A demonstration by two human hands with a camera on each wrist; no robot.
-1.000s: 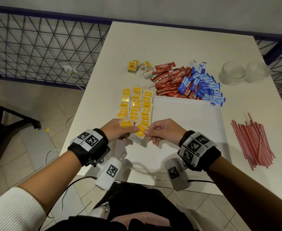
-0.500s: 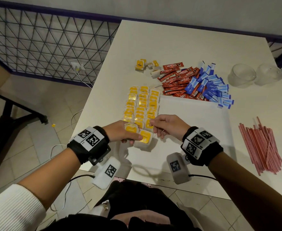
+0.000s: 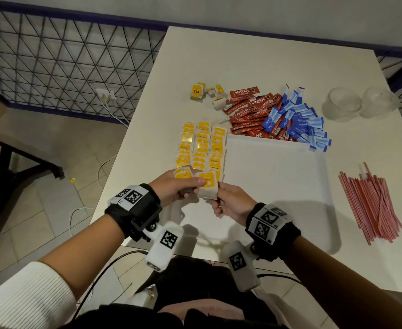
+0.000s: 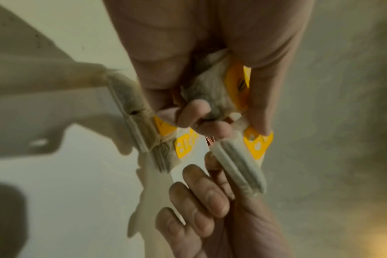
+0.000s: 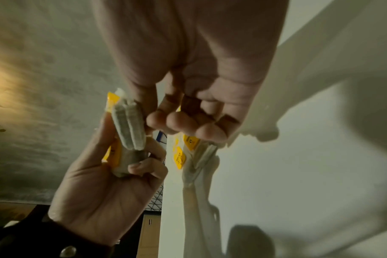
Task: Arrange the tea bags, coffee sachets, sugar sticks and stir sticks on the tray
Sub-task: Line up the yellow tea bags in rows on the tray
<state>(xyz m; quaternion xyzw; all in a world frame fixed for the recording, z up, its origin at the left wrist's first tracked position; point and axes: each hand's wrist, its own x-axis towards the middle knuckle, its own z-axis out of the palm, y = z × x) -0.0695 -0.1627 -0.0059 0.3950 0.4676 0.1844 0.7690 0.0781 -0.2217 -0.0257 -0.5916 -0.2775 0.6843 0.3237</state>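
1. Head view: tea bag (image 3: pixel 208 187) pinched between both hands above the near left corner of the white tray (image 3: pixel 276 186); left hand (image 3: pixel 178 187) curled round its left side with more bags bunched in the palm, right hand (image 3: pixel 231 204) pinching its lower right corner. Rows of tea bags (image 3: pixel 201 148) laid out along the tray's left side, just beyond the hands. Coffee sachets (image 3: pixel 250 112) and blue sugar sticks (image 3: pixel 299 124) heaped at the tray's far edge, a few loose tea bags (image 3: pixel 204 91) further back. Red stir sticks (image 3: pixel 371 205) piled on the table (image 3: pixel 242 58) right of the tray. Two clear cups (image 3: pixel 359 103) at the far right.

2. Left wrist view: left hand (image 4: pixel 201 57) closed on a crumpled bag, thumb pressing a yellow tag (image 4: pixel 257 143); right hand (image 4: pixel 210 206) reaching up from below, fingers (image 4: pixel 199 188) loosely bent, gripping the held bag (image 4: pixel 239 165) from behind. Two further bags hanging at the left.

3. Right wrist view: right hand (image 5: pixel 188 73) with fingers curled, thumb against the bag (image 5: pixel 128 125); left hand (image 5: pixel 104 188) cupped round the same bag from below.
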